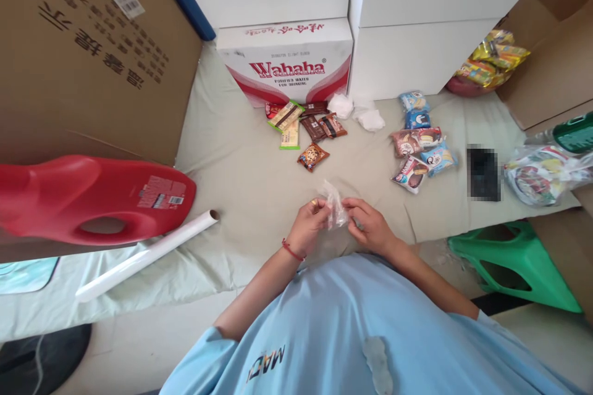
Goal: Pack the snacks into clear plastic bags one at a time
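**Clear, crinkled plastic bag [337,213] pinched between my left hand [311,219] and right hand [372,228]**

The bag is close to my body, above a pale green cloth [250,191], on my side of the white-and-red cardboard Wahaha water carton [290,68] and a little to its right. My left hand is mostly closed, thumb and fingertips gripping the bag's left edge; a thin red cord bracelet [293,251] circles that wrist. My right hand is half curled, thumb and forefinger pinching the bag's right edge, the other fingers loosely bent.

Between bag and carton lies one small orange-brown packet [312,156] with a cookie pictured on it. Just in front of the carton is a loose cluster of brown, red and yellow-green wrapped snacks [314,128]. Crumpled white tissue-like pieces [340,106] lie by its right front corner. Well right of the carton is a second group of blue and brownish-red snack packets [440,157]. Left of the carton and nearer me are a large red plastic jug [125,188] with a hollow handle and a long, glossy white roll [148,256].
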Motion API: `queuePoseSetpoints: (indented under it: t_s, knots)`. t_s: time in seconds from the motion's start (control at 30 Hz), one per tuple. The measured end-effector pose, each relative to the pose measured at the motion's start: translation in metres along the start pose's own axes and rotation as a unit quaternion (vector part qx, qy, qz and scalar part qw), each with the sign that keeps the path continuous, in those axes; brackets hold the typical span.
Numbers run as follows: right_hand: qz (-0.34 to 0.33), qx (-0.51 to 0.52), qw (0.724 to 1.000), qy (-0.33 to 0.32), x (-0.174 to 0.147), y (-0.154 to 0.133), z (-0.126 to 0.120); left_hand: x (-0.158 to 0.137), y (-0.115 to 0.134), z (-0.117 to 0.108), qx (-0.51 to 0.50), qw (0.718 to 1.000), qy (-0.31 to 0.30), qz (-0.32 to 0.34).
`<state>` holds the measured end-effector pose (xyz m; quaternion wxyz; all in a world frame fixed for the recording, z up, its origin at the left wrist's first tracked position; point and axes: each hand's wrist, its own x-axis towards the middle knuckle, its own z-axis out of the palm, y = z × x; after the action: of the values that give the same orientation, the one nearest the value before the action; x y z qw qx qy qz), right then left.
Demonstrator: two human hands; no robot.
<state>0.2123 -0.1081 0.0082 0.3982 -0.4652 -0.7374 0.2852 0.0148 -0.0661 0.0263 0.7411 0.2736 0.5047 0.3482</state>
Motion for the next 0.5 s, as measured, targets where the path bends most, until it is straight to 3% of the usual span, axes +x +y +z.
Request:
queuePoseSetpoints:
  t_s: [0.07,0.17,0.3,0.33,0.4,0.5]
  knots:
    - [0.037,0.008,0.999,0.020,-0.002,0.002,0.000,0.005,-0.001,-0.005,-0.005,0.999,0.026,0.020]
    - [0.145,0.071,0.985,0.053,-0.006,0.010,-0.003,0.006,-0.001,-0.016,-0.030,0.998,0.041,0.035]
    - [0.293,0.194,0.934,0.068,-0.009,0.019,-0.010,0.000,-0.004,-0.022,-0.050,0.997,0.048,0.045]
    - [0.292,0.192,0.933,0.088,-0.008,0.019,-0.012,-0.002,-0.005,-0.022,-0.052,0.996,0.048,0.046]
    - [0.227,0.133,0.958,0.113,-0.004,0.014,-0.017,-0.004,-0.008,-0.022,-0.049,0.997,0.043,0.044]
    - [0.074,-0.007,0.997,0.033,0.008,0.005,-0.019,-0.004,-0.012,-0.021,-0.024,0.997,0.046,0.052]
